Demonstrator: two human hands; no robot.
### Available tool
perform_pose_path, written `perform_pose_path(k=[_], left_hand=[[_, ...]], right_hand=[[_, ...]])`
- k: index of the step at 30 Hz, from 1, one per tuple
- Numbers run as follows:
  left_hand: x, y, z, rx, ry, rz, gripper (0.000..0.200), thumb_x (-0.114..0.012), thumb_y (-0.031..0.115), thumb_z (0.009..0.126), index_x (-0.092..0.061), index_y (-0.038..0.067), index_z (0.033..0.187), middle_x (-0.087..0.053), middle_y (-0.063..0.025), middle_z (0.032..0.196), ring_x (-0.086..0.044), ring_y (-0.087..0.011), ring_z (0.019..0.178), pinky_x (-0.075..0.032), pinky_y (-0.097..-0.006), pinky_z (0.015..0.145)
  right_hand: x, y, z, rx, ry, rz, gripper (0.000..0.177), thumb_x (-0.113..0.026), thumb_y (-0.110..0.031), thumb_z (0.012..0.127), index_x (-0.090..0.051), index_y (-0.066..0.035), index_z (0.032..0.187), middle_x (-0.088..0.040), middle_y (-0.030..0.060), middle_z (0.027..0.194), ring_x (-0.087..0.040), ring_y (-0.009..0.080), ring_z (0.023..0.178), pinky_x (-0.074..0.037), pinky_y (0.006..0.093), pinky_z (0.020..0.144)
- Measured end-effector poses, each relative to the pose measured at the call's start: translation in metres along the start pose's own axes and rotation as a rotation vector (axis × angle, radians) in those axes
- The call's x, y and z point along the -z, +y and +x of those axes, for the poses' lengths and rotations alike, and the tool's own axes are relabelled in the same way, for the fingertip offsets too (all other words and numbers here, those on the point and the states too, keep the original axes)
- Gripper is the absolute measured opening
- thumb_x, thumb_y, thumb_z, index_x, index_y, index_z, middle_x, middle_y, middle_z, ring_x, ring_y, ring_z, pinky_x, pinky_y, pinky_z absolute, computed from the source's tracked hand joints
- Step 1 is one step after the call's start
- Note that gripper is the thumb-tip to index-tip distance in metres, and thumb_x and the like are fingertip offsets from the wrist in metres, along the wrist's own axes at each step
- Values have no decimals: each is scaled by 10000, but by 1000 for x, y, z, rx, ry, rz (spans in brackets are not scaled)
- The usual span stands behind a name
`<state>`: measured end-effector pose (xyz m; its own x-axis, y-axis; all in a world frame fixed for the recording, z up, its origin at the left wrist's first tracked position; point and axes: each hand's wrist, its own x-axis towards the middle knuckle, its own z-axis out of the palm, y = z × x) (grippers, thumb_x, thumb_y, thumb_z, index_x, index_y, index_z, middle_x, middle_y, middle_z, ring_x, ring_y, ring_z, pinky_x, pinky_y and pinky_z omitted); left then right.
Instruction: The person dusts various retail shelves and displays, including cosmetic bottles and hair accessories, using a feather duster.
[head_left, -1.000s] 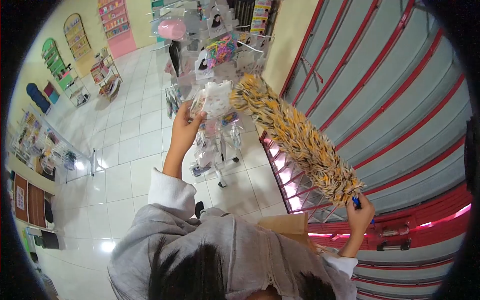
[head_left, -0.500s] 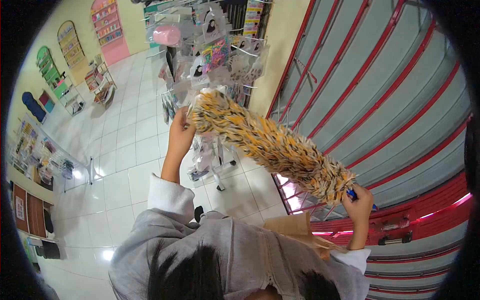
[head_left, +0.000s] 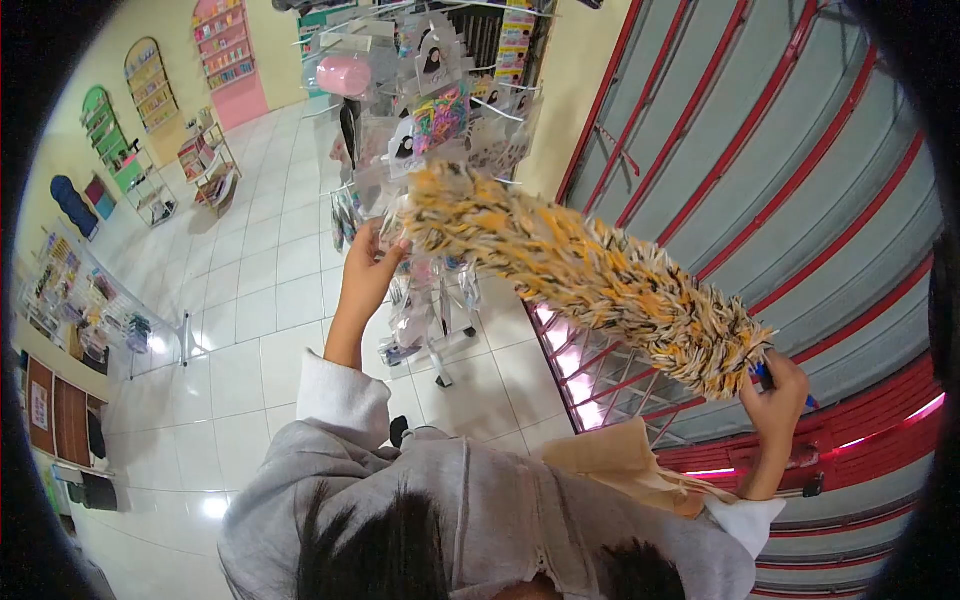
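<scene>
A fluffy duster (head_left: 590, 275) with yellow, grey and black strands slants across the middle of the view. My right hand (head_left: 778, 392) is closed around its blue handle at the lower right. The far end of the duster lies against the packets on a wheeled display rack (head_left: 440, 365). Just below that end, my left hand (head_left: 372, 262) pinches the edge of a clear plastic packet (head_left: 394, 222) hanging on the rack. More clear packets, a pink roll (head_left: 343, 76) and a bag of colourful bands (head_left: 440, 115) hang above.
Red-barred grey shutters (head_left: 800, 200) curve along the right side. A brown paper-like piece (head_left: 600, 455) is by my right sleeve. White floor tiles (head_left: 240, 330) stretch left toward wall shelves (head_left: 225, 45) and a small stand (head_left: 210, 170).
My right hand and the duster have moved to the right, and the duster's far end is slightly higher. My left hand has shifted a little to the right, staying by the packets.
</scene>
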<state>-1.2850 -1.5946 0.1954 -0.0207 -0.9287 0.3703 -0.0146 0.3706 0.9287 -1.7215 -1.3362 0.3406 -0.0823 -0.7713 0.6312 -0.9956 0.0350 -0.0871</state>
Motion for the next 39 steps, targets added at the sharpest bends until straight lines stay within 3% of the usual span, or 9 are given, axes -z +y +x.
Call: perform_pose_path(k=[7,10,16,19,25,31,39], left_hand=[[-3,7,1,45,-18,18,389,-635,77,879,-473,-10,1222,-613,-121,1109,-603,-172,988,-504,-300,797],[-4,-3,4,13,2,-4,390,-643,91,879,-475,-7,1216,-619,-115,1092,-609,-170,966,-505,-302,796],[-9,3,3,38,2,1,371,-624,72,879,-473,-7,1208,-625,-103,1073,-610,-165,937,-507,-298,794],[-11,-6,5,-36,-2,-77,355,-602,50,878,-475,4,1206,-630,-82,1042,-608,-142,885,-495,-267,718],[-16,-5,3,9,-11,-79,345,-603,73,884,-487,25,1205,-634,-46,998,-582,-96,789,-420,-225,609],[-13,-5,4,-1,1,-40,367,-643,148,887,-496,20,1198,-640,-46,978,-579,-105,792,-432,-234,635],[-13,-5,2,18,-1,-25,387,-644,156,890,-486,9,1212,-642,-59,988,-598,-129,826,-450,-249,667]], right_hand=[[48,-17,38,211,-85,-227,335,-718,-277,583,-552,-16,711,-518,130,612,-521,333,559,-381,398,508],[61,-26,49,303,-22,-250,332,-711,-280,588,-555,-17,717,-517,131,615,-517,330,560,-380,396,512],[65,-33,59,214,-50,-270,307,-703,-261,606,-557,-19,724,-516,128,615,-526,334,575,-397,394,528],[63,-31,58,194,-55,-231,310,-701,-263,614,-548,-19,728,-520,127,626,-525,336,582,-399,395,530],[45,-11,42,228,-46,-273,326,-711,-265,608,-561,-18,758,-547,130,671,-540,335,610,-408,400,536],[60,-16,40,304,8,-409,329,-732,-252,594,-578,-21,771,-566,119,689,-556,332,626,-435,400,552],[74,-7,43,177,115,-332,300,-720,-216,595,-568,-23,767,-527,131,654,-544,327,604,-410,398,541]])
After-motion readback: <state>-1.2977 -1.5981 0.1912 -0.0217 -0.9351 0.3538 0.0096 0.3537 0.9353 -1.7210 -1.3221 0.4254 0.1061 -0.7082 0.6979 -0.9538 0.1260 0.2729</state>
